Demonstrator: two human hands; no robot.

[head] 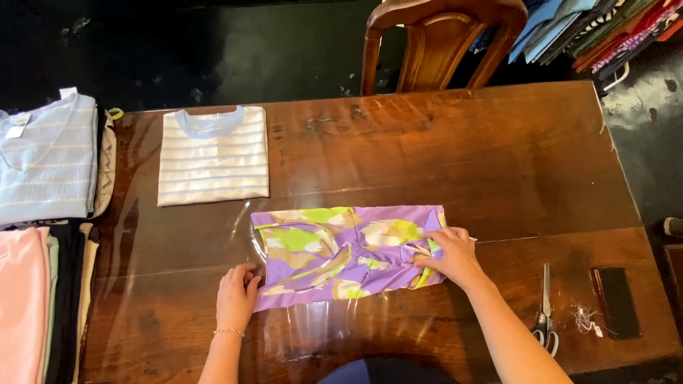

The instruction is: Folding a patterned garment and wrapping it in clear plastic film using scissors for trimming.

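While the head camera looks straight down, a purple garment with green, cream and tan patches lies near the front edge of a dark wooden desk, already folded into a long flat rectangle. The left hand presses its lower left corner, fingers curled down onto the cloth, holding nothing. The right hand lies flat on the right end, fingers spread over a bunched fold there, pinning rather than gripping.

Judging by the shape, the lengthwise folds look done, and the crosswise fold into a compact square seems left to do. Just behind the purple piece, a white striped shirt with a pale blue collar lies fully folded. At the left edge sit stacks of folded clothes in light blue, pink, black and cream. Scissors, a tuft of loose thread and a dark phone rest to the right. A wooden chair stands beyond the desk.
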